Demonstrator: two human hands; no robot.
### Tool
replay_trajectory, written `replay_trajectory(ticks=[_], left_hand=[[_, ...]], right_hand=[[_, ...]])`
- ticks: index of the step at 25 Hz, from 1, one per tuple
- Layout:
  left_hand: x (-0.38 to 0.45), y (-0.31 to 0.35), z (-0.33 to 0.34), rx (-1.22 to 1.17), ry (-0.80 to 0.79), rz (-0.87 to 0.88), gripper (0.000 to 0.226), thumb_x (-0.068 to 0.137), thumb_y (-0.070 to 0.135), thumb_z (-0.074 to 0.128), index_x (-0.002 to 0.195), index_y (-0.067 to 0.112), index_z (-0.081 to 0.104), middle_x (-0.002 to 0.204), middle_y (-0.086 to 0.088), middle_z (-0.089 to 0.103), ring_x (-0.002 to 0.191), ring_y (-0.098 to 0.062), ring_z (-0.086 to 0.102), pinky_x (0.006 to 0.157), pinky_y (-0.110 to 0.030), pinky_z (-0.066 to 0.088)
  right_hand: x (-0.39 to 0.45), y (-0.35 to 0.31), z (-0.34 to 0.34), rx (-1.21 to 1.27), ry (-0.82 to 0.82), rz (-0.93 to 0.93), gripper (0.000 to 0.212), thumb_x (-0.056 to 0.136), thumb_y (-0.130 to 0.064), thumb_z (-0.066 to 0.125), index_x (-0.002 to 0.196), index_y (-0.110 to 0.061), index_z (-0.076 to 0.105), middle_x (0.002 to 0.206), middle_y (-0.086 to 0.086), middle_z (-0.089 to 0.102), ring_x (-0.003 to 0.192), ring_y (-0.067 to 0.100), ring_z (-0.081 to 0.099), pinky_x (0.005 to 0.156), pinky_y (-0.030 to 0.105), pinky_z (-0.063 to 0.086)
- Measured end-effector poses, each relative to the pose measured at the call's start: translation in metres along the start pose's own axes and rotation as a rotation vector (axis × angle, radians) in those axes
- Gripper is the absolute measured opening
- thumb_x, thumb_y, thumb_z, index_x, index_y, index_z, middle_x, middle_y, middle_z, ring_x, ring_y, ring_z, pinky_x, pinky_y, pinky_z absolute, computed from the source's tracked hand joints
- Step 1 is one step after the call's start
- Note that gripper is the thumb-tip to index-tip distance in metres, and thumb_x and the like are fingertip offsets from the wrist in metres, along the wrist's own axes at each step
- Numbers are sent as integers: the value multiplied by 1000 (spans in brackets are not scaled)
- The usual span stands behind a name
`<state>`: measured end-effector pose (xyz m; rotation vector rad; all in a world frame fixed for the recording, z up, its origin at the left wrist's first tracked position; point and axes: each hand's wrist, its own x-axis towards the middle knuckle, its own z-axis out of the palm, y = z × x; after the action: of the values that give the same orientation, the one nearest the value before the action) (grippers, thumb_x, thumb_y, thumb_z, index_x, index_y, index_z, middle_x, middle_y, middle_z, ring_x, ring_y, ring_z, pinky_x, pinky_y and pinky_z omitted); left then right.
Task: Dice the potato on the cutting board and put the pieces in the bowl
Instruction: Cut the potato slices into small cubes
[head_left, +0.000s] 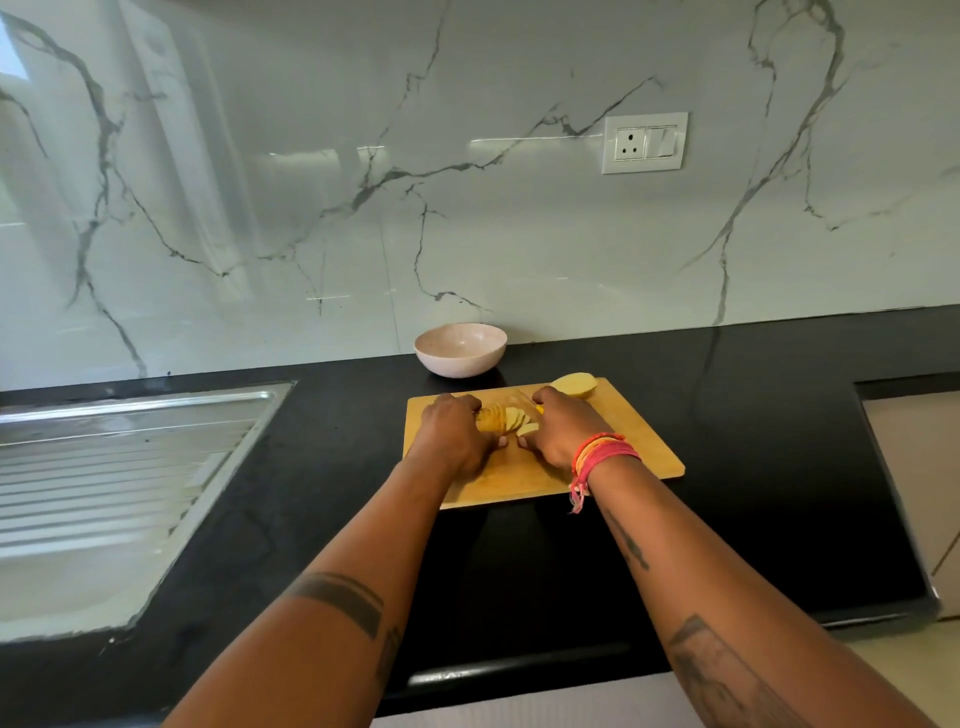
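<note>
Left hand (451, 434): we steadied the sliced potato half (500, 419).
Right hand (558, 431): closed on a yellow-handled knife (535, 406), blade barely visible.
Risk: slices fanning loose, blade near fingertips.
Bowl (460, 349): empty.

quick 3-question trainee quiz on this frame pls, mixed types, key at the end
1. True or false: the bowl already holds potato pieces.
2. Where does the uncut potato half lie? A) in the sink B) at the far right of the cutting board C) in the bowl
3. Fill in: the sliced potato lies between the left hand and the ____ hand.

Key: 1 false, it looks empty; 2 B; 3 right.
</note>
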<state>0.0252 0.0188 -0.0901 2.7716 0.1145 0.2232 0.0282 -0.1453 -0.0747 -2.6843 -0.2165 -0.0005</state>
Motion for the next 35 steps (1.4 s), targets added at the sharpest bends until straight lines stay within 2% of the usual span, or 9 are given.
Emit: replay_trajectory(ticks=[5, 10, 14, 16, 20, 22, 28, 32, 35], left_hand=[[13, 7, 4, 9, 30, 21, 65, 89, 45, 75, 145, 19, 53, 141, -5, 55, 124, -22, 55, 100, -32, 47], [29, 10, 17, -34, 98, 3, 63, 90, 46, 73, 143, 17, 54, 138, -8, 53, 123, -24, 53, 101, -34, 47], [33, 15, 25, -74, 166, -9, 57, 92, 43, 72, 141, 17, 54, 138, -9, 52, 125, -26, 51, 101, -35, 47], [33, 12, 24, -83, 153, -3, 61, 93, 41, 72, 145, 17, 51, 141, -10, 50, 129, -27, 50, 104, -36, 45], [27, -6, 15, -22, 126, 5, 44, 96, 33, 69, 135, 16, 60, 133, -7, 62, 120, -25, 59, 100, -35, 48], [24, -10, 14, -96, 134, -28, 40, 96, 30, 70, 134, 17, 64, 129, -5, 66, 116, -23, 62, 98, -35, 52], [24, -7, 15, -182, 158, -89, 38, 91, 35, 76, 125, 21, 68, 121, -2, 66, 104, -18, 63, 91, -37, 58], [20, -8, 17, -166, 206, -86, 30, 92, 35, 73, 118, 20, 69, 115, -1, 63, 99, -18, 61, 87, -37, 58], [16, -7, 17, -150, 210, -77, 23, 96, 26, 66, 118, 19, 68, 118, -1, 62, 100, -18, 60, 88, -38, 59]], right_hand=[[26, -3, 9, -26, 79, -16, 59, 96, -24, 73, 149, -18, 49, 141, 8, 62, 126, 30, 60, 104, 39, 51], [44, -2, 19, 42, 188, 38, 47, 101, -16, 63, 146, -20, 51, 135, 10, 62, 114, 29, 65, 92, 37, 55], [42, 1, 20, 136, 231, 65, 48, 102, -17, 60, 148, -22, 47, 137, 13, 56, 110, 30, 65, 83, 34, 53], [37, 2, 17, 208, 258, 61, 45, 103, -22, 60, 147, -20, 50, 139, 12, 57, 113, 30, 64, 88, 35, 52], [21, -5, 14, 305, 217, 11, 36, 103, -26, 60, 138, -19, 62, 136, 6, 65, 120, 26, 63, 95, 33, 50], [12, -8, 14, 327, 216, 3, 34, 103, -26, 61, 136, -20, 64, 134, 3, 66, 120, 24, 63, 96, 32, 49], [0, -2, 15, 353, 244, 20, 28, 104, -26, 60, 131, -22, 66, 125, 1, 69, 111, 21, 64, 86, 27, 48], [-2, -2, 15, 357, 238, 8, 29, 104, -26, 61, 132, -22, 65, 127, 1, 68, 114, 21, 63, 88, 27, 48], [-5, -2, 14, 363, 229, 4, 29, 104, -26, 61, 132, -21, 66, 128, 1, 68, 114, 21, 63, 87, 26, 46]])
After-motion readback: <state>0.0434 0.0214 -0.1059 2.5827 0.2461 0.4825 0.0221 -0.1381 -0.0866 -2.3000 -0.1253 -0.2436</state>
